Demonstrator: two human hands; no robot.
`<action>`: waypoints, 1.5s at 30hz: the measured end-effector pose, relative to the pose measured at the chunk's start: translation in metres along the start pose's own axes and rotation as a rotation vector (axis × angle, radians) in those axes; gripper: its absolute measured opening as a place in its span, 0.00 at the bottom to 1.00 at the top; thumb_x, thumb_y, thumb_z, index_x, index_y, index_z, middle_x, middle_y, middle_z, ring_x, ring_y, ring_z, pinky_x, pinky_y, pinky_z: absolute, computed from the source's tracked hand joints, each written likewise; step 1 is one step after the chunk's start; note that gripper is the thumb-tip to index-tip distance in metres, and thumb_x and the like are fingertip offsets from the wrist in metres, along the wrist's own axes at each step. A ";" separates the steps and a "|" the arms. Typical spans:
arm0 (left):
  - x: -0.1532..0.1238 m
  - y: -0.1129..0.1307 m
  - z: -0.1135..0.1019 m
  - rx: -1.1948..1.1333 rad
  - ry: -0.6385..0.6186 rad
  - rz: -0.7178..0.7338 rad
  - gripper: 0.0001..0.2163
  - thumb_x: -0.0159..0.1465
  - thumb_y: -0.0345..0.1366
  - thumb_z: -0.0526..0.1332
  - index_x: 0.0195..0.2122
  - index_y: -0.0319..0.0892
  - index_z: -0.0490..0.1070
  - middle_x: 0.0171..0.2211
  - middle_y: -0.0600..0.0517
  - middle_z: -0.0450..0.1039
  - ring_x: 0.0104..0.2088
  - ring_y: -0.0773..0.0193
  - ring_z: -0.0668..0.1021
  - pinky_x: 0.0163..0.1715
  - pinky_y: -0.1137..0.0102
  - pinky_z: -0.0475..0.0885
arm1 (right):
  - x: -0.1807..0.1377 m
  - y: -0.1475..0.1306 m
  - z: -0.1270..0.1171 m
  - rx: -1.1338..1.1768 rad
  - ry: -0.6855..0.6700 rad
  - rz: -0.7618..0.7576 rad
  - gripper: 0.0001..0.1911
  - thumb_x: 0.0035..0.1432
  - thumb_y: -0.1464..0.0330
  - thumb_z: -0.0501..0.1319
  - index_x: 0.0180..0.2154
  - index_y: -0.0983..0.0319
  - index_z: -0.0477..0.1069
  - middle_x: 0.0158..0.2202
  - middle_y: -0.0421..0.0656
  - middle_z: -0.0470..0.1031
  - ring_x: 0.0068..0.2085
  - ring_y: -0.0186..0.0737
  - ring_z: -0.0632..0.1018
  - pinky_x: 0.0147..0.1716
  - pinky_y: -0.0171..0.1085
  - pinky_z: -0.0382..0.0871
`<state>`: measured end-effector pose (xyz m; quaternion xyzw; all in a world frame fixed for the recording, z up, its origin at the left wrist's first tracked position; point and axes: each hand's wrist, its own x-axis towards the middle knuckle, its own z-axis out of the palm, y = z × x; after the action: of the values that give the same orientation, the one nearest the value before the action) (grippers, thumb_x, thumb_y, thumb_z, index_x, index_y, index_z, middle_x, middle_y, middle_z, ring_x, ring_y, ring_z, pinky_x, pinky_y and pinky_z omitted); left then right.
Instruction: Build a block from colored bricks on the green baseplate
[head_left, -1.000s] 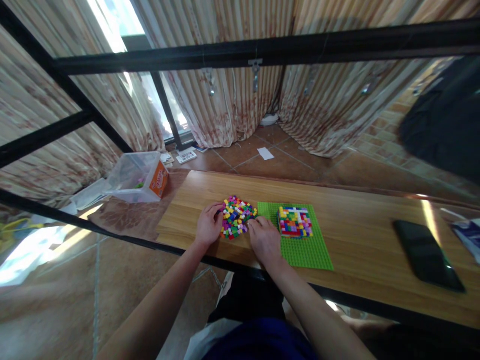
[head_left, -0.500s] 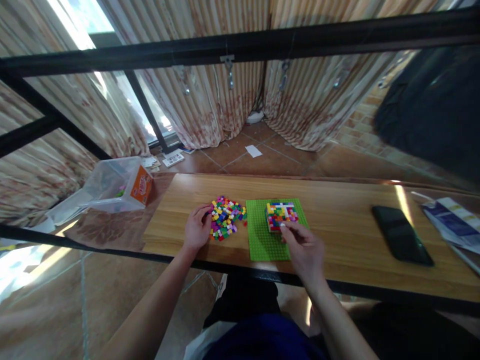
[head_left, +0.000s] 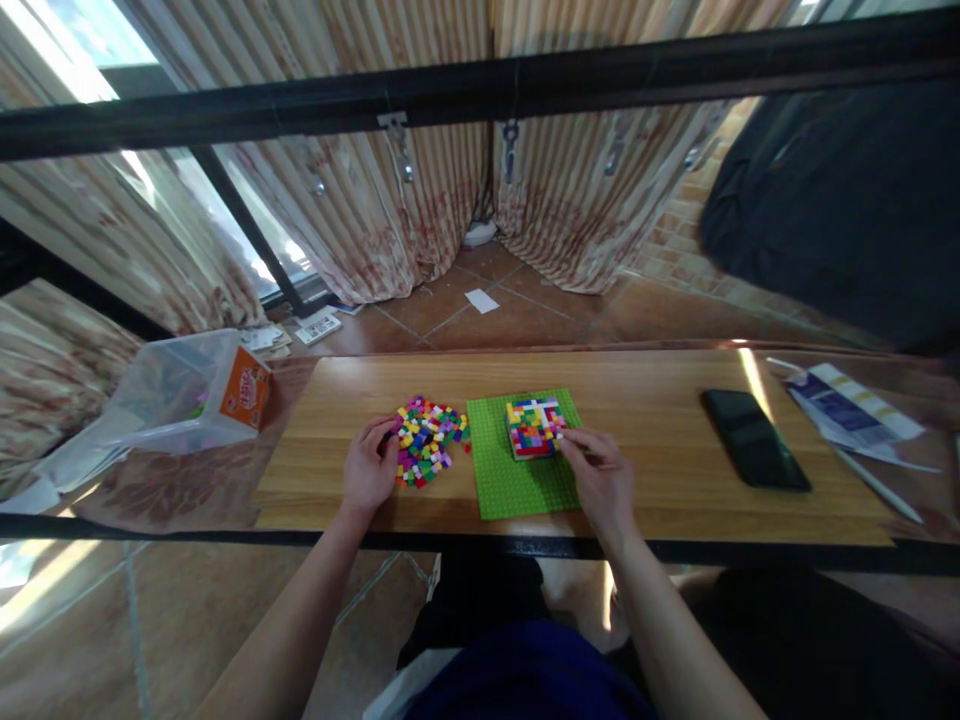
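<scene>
A pile of small coloured toy bricks lies loose on the wooden table. My left hand rests at the pile's left edge, fingers loosely curved, thumb and index apart, with no brick clearly between them. To the right of the pile is a green baseplate bearing a low, multicoloured brick block, its top a patchwork of yellow, red, orange, blue and white. My right hand pinches at the block's right edge; a tiny pale toy brick seems to be at the fingertips, mostly hidden by them.
A black phone lies on the right of the table, with printed papers beyond it. A clear plastic bin with an orange label stands off the left end. A dark metal bar crosses above the table's far side.
The view has shifted, so the scene sits further left. My right fingertips have moved from the block's front edge to its right edge. My left hand stays by the pile.
</scene>
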<state>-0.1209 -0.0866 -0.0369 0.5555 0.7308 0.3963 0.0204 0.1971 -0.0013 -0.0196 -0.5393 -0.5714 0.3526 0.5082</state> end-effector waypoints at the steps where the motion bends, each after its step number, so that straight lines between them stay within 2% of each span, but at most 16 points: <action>1: 0.000 0.000 0.000 0.002 0.003 0.001 0.12 0.66 0.37 0.55 0.44 0.41 0.75 0.49 0.45 0.76 0.51 0.56 0.77 0.56 0.58 0.71 | 0.000 0.003 0.002 0.027 0.010 0.014 0.14 0.52 0.56 0.67 0.34 0.58 0.82 0.40 0.46 0.77 0.41 0.42 0.77 0.36 0.40 0.71; 5: 0.000 -0.001 0.001 0.008 0.013 -0.001 0.12 0.66 0.37 0.56 0.44 0.41 0.75 0.48 0.45 0.77 0.50 0.56 0.77 0.55 0.58 0.71 | 0.001 0.011 0.008 0.116 0.037 0.044 0.13 0.49 0.57 0.69 0.33 0.58 0.82 0.41 0.46 0.77 0.42 0.43 0.77 0.41 0.42 0.71; 11: 0.001 0.000 -0.001 0.004 -0.001 -0.008 0.12 0.66 0.38 0.55 0.44 0.41 0.75 0.49 0.45 0.77 0.50 0.55 0.77 0.56 0.57 0.71 | 0.005 0.014 0.007 0.162 0.010 0.088 0.13 0.46 0.57 0.71 0.32 0.57 0.82 0.41 0.46 0.78 0.43 0.44 0.77 0.44 0.44 0.71; 18: 0.000 -0.001 0.001 -0.006 0.011 0.007 0.12 0.66 0.38 0.55 0.44 0.41 0.75 0.48 0.44 0.77 0.50 0.55 0.77 0.55 0.57 0.72 | 0.012 0.015 0.004 0.150 -0.004 0.157 0.14 0.42 0.58 0.72 0.30 0.61 0.81 0.33 0.45 0.80 0.35 0.42 0.77 0.39 0.43 0.71; 21: 0.000 -0.001 0.001 -0.006 0.009 0.005 0.12 0.66 0.38 0.55 0.44 0.41 0.75 0.48 0.44 0.77 0.50 0.55 0.77 0.56 0.56 0.71 | 0.013 0.017 0.003 0.093 0.003 0.181 0.15 0.43 0.57 0.71 0.29 0.61 0.81 0.31 0.45 0.79 0.33 0.41 0.76 0.37 0.42 0.70; 26: 0.000 0.003 -0.001 -0.005 -0.008 -0.003 0.12 0.66 0.38 0.55 0.45 0.43 0.75 0.49 0.45 0.76 0.51 0.55 0.77 0.56 0.56 0.71 | 0.012 0.012 0.002 0.017 -0.027 0.082 0.13 0.46 0.58 0.68 0.29 0.61 0.81 0.32 0.46 0.79 0.35 0.43 0.77 0.38 0.42 0.70; 32: 0.000 0.002 0.000 0.003 0.007 -0.006 0.12 0.66 0.37 0.55 0.44 0.42 0.75 0.48 0.45 0.76 0.51 0.55 0.77 0.56 0.57 0.71 | 0.011 0.008 -0.002 -0.063 -0.055 0.043 0.14 0.49 0.56 0.67 0.30 0.60 0.81 0.34 0.46 0.80 0.37 0.44 0.78 0.38 0.42 0.71; 39: -0.001 0.002 -0.001 0.016 -0.006 0.002 0.12 0.65 0.36 0.55 0.44 0.42 0.75 0.48 0.45 0.76 0.51 0.55 0.76 0.56 0.57 0.71 | 0.014 0.007 0.002 -0.051 0.039 0.108 0.19 0.51 0.53 0.65 0.33 0.63 0.79 0.32 0.46 0.80 0.32 0.41 0.77 0.35 0.41 0.70; 45: -0.001 0.004 0.000 0.008 0.004 -0.010 0.11 0.65 0.36 0.55 0.45 0.43 0.75 0.49 0.46 0.76 0.51 0.56 0.76 0.56 0.57 0.71 | 0.017 0.003 0.014 -0.091 0.061 0.087 0.22 0.50 0.51 0.67 0.33 0.64 0.77 0.30 0.47 0.79 0.30 0.40 0.75 0.32 0.39 0.69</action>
<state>-0.1176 -0.0877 -0.0351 0.5512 0.7351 0.3942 0.0187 0.1865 0.0176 -0.0224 -0.5966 -0.5472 0.3314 0.4845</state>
